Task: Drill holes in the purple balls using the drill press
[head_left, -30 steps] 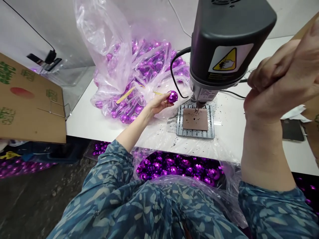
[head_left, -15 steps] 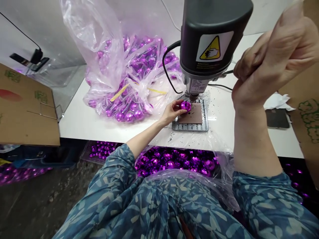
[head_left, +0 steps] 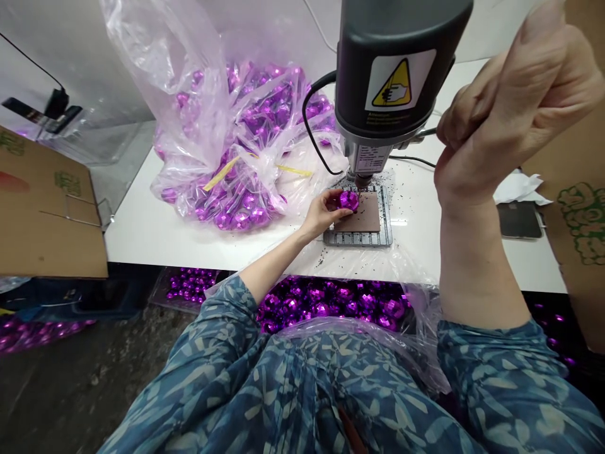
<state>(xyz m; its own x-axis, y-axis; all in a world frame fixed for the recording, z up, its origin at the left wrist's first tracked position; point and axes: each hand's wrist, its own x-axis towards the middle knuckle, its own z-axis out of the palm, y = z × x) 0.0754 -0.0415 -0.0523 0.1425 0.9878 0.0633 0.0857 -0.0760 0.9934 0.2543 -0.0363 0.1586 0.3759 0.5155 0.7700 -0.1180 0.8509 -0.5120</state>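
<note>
My left hand (head_left: 323, 212) pinches a shiny purple faceted ball (head_left: 348, 200) between thumb and fingers. It holds the ball over a brown square board (head_left: 363, 214), just left of and below the chuck of a drill press (head_left: 401, 69). The board lies on the machine's slotted metal base (head_left: 386, 236), with dark crumbs scattered around. Raised at the right, my right hand (head_left: 515, 107) is closed around the end of the drill press lever (head_left: 428, 132); the grip itself is hidden inside my fist.
A clear plastic bag (head_left: 246, 145) of purple balls lies on the white table (head_left: 142, 236), left of the machine. More purple balls (head_left: 331, 302) sit below the table's front edge. Cardboard boxes (head_left: 47, 214) flank both sides. A dark phone (head_left: 520, 221) and white tissue (head_left: 522, 187) lie at right.
The ball has turned in my left hand: a dark hole faced up before, and plain facets show now. My right hand keeps its grip, and the whole view has shifted slightly.
</note>
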